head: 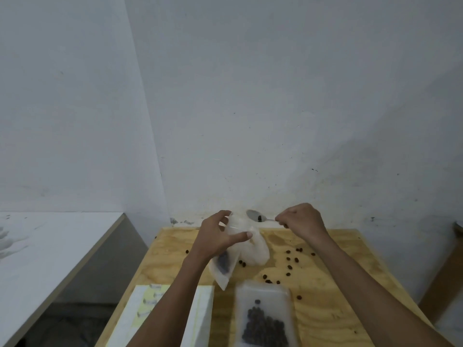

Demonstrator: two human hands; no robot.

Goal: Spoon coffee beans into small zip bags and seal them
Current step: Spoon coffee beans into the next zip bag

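My left hand (220, 236) holds a small clear zip bag (226, 266) up by its top, above the wooden table (325, 309); dark beans show in its lower part. My right hand (300, 221) pinches the handle of a metal spoon (254, 216), whose bowl carries one or two coffee beans and hovers just right of the bag's mouth. A second translucent bag (258, 251) sits behind the held one. A clear tray (263, 291) near the front edge holds a pile of coffee beans (265, 329).
Several loose beans (290, 261) lie scattered on the table right of the bags. A white and yellow foam block (150, 309) sits at the front left. A white wall rises right behind the table. A white counter (50, 246) stands to the left.
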